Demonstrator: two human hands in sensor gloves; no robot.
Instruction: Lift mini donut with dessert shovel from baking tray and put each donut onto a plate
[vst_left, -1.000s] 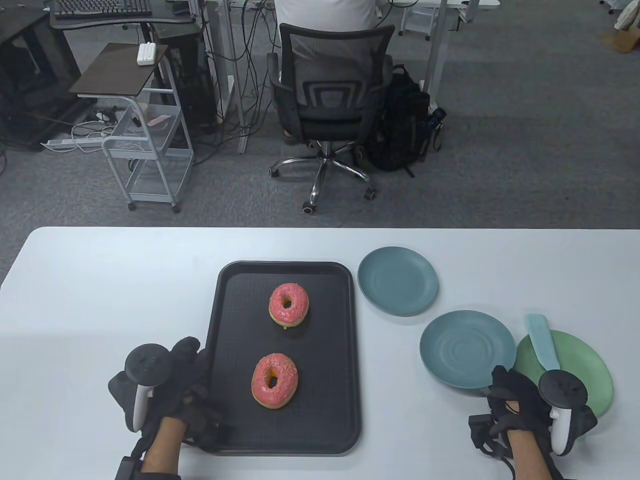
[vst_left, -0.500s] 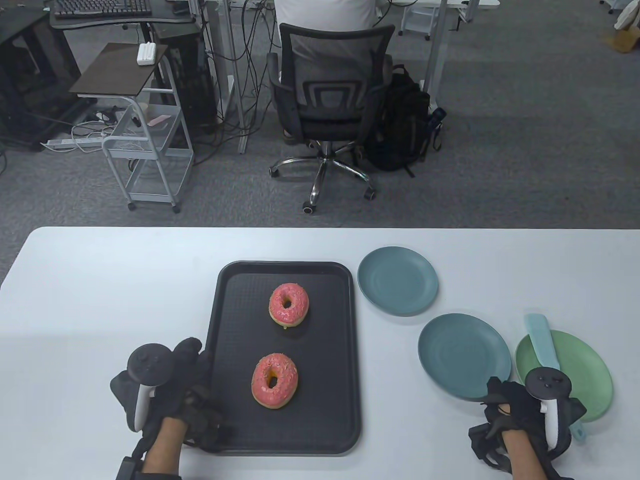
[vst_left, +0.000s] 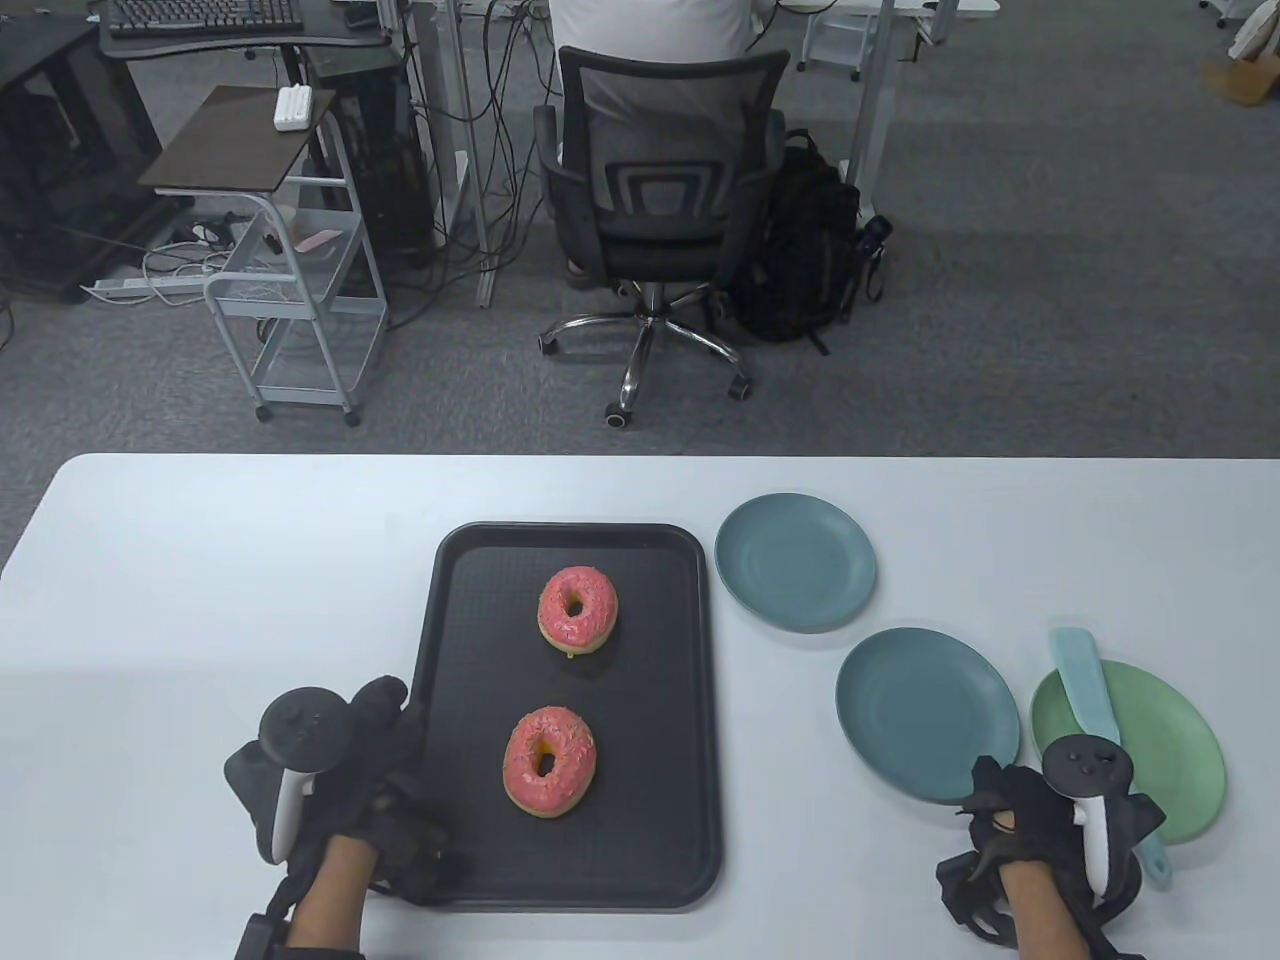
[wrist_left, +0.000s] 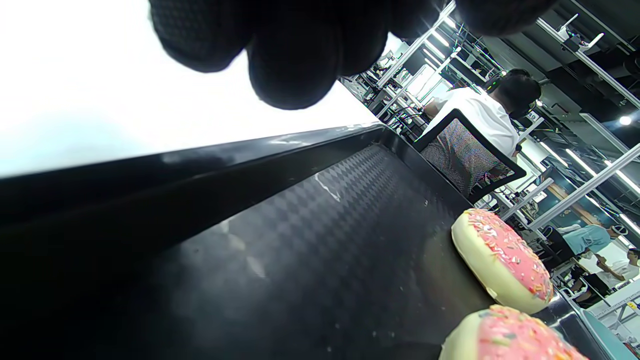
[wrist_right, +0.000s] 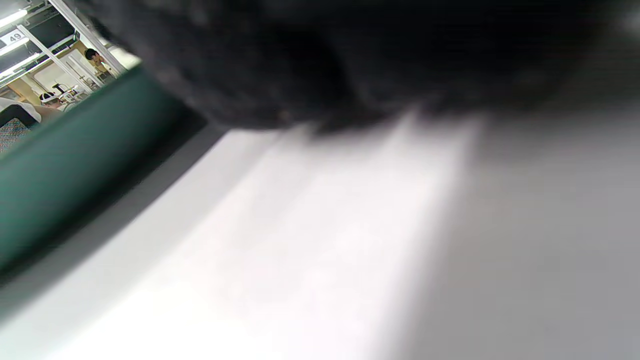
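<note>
- My left hand (vst_left: 345, 790) rests at the near left corner of the black baking tray (vst_left: 690, 700), its fingers (wrist_left: 295, 60) curled over the tray's left rim and gripping it.
- My right hand (vst_left: 1040, 830) sits low on the white table (vst_left: 200, 560) at the near right, over the handle of the dessert shovel (vst_left: 1083, 685); the tracker hides my fingers and the wrist view is a blur, so I cannot tell whether they have closed on the handle.
- The shovel's light blue handle end pokes out just right of my hand, and its blade lies across the left part of the green plate (vst_left: 1170, 760).
- The near donut (vst_left: 549, 762), pink-iced with sprinkles, lies flat on the tray.
- A blue-grey plate (vst_left: 925, 710) sits just left of the green one, with its near edge by my right hand.
- The far donut (vst_left: 577, 608) lies further up the tray, apart from the near one.
- A second blue-grey plate (vst_left: 795, 562) sits just beside the tray's far right corner.
</note>
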